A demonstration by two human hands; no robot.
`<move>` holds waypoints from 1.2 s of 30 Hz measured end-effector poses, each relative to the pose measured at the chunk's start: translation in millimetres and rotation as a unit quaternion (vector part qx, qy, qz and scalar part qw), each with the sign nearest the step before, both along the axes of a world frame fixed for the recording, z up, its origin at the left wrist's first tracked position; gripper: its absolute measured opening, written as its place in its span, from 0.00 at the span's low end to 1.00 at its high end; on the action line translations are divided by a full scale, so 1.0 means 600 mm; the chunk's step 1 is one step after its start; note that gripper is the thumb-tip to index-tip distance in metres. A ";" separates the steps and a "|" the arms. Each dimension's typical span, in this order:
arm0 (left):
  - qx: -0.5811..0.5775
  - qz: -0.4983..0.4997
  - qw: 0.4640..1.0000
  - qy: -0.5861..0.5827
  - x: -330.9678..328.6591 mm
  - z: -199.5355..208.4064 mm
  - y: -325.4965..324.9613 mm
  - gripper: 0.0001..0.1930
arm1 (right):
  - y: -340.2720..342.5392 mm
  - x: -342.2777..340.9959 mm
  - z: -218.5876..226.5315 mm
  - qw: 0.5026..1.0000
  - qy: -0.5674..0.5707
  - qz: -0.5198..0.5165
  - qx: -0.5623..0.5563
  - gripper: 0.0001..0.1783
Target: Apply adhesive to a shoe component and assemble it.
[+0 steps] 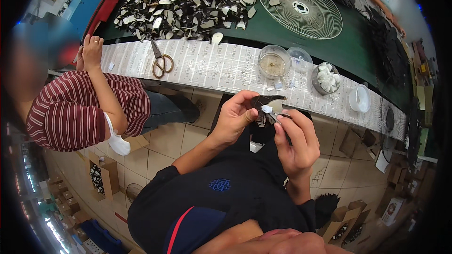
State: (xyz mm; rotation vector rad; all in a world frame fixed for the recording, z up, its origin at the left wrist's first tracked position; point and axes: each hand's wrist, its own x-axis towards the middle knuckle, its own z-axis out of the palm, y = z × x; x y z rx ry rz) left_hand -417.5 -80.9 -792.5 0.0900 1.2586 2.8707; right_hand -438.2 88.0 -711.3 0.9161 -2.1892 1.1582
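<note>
My left hand (234,116) grips a dark shoe-upper piece (260,100) with a pale lining, thumb in front and fingers behind. Opposite it, my right hand (298,146) pinches a slim metal tool (275,116) that looks like tweezers. At the tool's tip a small white piece (267,109) lies against the dark piece. Both hands are held in front of my chest, just short of the table's near edge. My fingers partly hide the tool and the lower part of the dark piece.
A paper-covered strip (207,68) fronts the green table (329,49). Scissors (161,64), a clear tub (274,62), a bowl of white wads (326,79), a white cup (359,99), a wire fan guard (325,21) and a shoe-piece heap (183,7) lie there. A striped-shirt person (80,113) stands left.
</note>
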 end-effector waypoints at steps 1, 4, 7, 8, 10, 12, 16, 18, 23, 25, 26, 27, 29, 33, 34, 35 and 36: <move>-0.003 0.005 1.000 -0.007 -0.002 -0.001 0.001 0.21 | 0.000 -0.001 0.000 1.000 -0.006 0.002 -0.003 0.13; -0.018 0.012 1.000 -0.013 -0.002 -0.003 0.003 0.21 | 0.004 0.004 0.000 0.997 -0.073 0.000 -0.020 0.13; -0.043 0.020 0.999 -0.021 -0.003 -0.004 0.008 0.21 | 0.009 0.008 0.002 0.994 -0.103 -0.010 -0.039 0.12; -0.054 0.025 0.998 -0.029 -0.004 -0.004 0.011 0.22 | 0.011 0.010 0.003 0.994 -0.105 -0.010 -0.040 0.12; -0.059 0.023 0.997 -0.035 -0.006 -0.008 0.013 0.22 | 0.017 0.014 0.004 0.990 -0.119 -0.015 -0.070 0.11; -0.063 0.018 0.997 -0.041 -0.006 -0.009 0.015 0.22 | 0.024 0.013 0.007 0.989 -0.125 -0.016 -0.073 0.10; -0.050 0.016 0.997 -0.052 -0.010 -0.007 0.022 0.22 | 0.039 0.013 -0.002 0.975 -0.178 0.011 -0.133 0.08; -0.029 0.008 0.998 -0.062 -0.010 -0.002 0.023 0.22 | 0.052 0.013 -0.012 0.973 -0.157 -0.007 -0.169 0.06; 0.223 -0.150 0.962 -0.050 -0.002 0.025 0.021 0.22 | 0.110 0.010 -0.036 0.881 -0.173 -0.056 -0.437 0.13; 0.320 -0.188 0.928 -0.028 0.002 0.042 0.032 0.21 | 0.128 0.005 -0.043 0.858 -0.196 -0.123 -0.459 0.16; 0.370 -0.203 0.905 -0.048 0.005 0.054 0.035 0.19 | 0.138 0.004 -0.051 0.853 -0.206 -0.147 -0.457 0.18; 0.391 -0.219 0.892 -0.055 0.006 0.060 0.037 0.19 | 0.142 0.003 -0.056 0.852 -0.211 -0.140 -0.458 0.18; 0.431 -0.243 0.867 -0.064 0.008 0.061 0.039 0.21 | 0.144 0.004 -0.063 0.851 -0.231 -0.160 -0.444 0.20; 0.439 -0.258 0.858 -0.068 0.012 0.051 0.039 0.23 | 0.142 0.011 -0.081 0.849 -0.268 -0.157 -0.427 0.19; 0.438 -0.257 0.859 -0.066 0.012 0.050 0.038 0.23 | 0.141 0.012 -0.085 0.850 -0.268 -0.155 -0.427 0.19; 0.435 -0.249 0.863 -0.058 0.012 0.050 0.037 0.22 | 0.140 0.012 -0.089 0.848 -0.278 -0.153 -0.425 0.19; 0.432 -0.242 0.867 -0.050 0.013 0.051 0.037 0.22 | 0.139 0.013 -0.091 0.846 -0.288 -0.152 -0.423 0.19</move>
